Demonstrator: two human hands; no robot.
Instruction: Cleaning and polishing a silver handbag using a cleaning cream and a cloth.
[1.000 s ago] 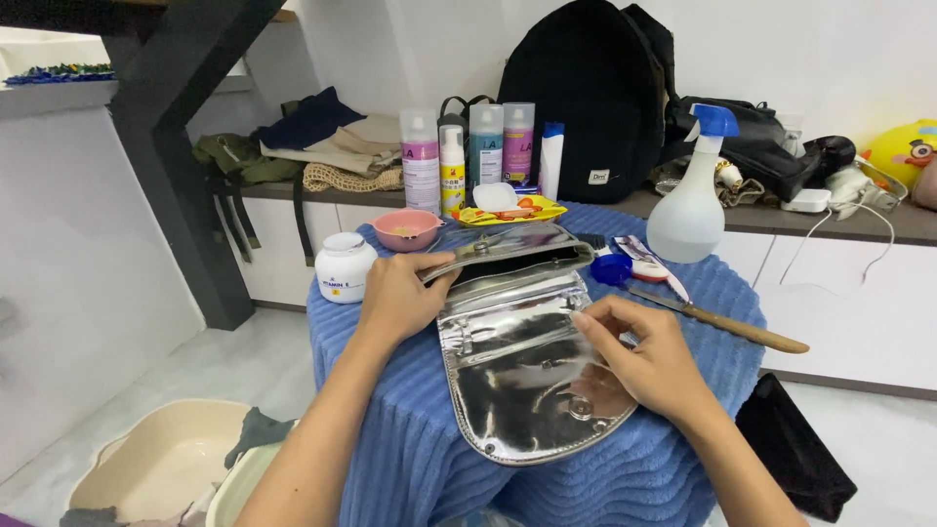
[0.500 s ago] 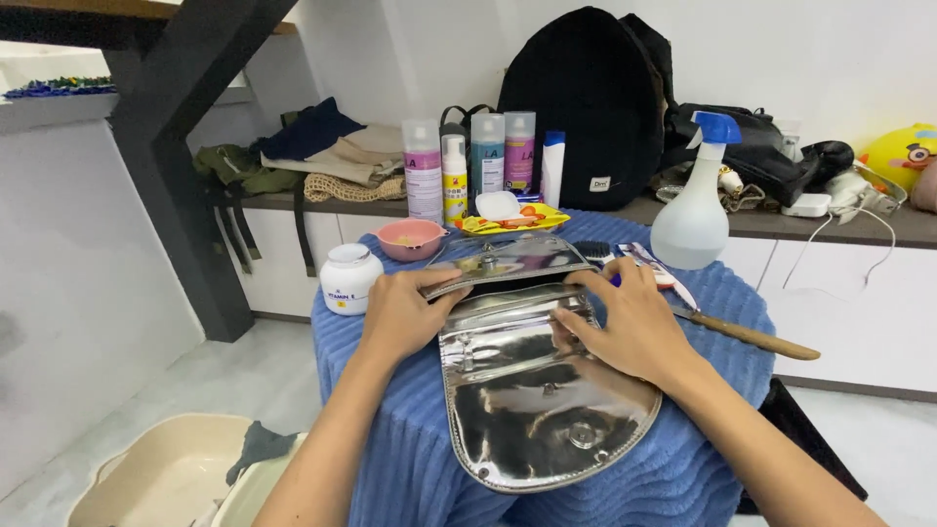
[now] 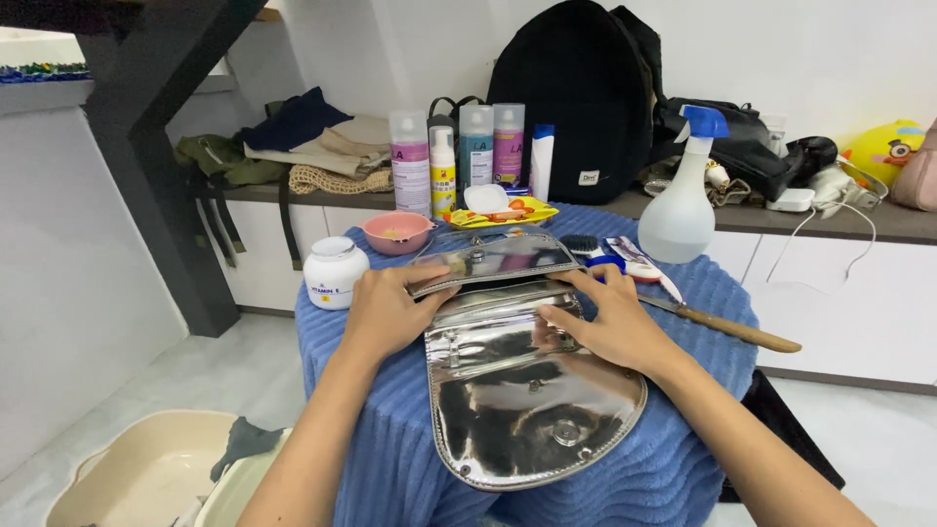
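A shiny silver bag (image 3: 517, 390) lies in the middle of the round table with the blue cloth (image 3: 390, 459), its flap hanging over the near edge. The left hand (image 3: 386, 312) pinches the bag's open top on the left. The right hand (image 3: 610, 322) presses flat on it, fingers spread. A white jar (image 3: 335, 272) stands near the left edge, a spray bottle (image 3: 680, 195) at the far right.
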